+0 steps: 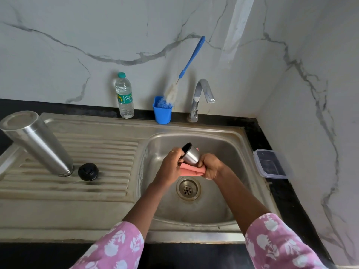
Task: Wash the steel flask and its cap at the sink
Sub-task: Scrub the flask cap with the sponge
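The tall steel flask [37, 141] stands upside down on the ribbed drainboard at the left, with a black round stopper [88, 171] beside its mouth. Over the sink basin [223, 152] my left hand [170, 167] grips the steel cup-shaped cap [191, 155] at its dark open rim, which points up and left. My right hand [210, 166] holds a pink cloth [191, 170] bunched against the underside of the cap. No water runs from the tap [203, 94].
A water bottle [124, 96] and a blue cup [162, 112] holding a blue-handled bottle brush [191, 59] stand on the back ledge. A lidded clear plastic box [272, 164] sits on the black counter right of the sink. The drain [188, 189] lies below my hands.
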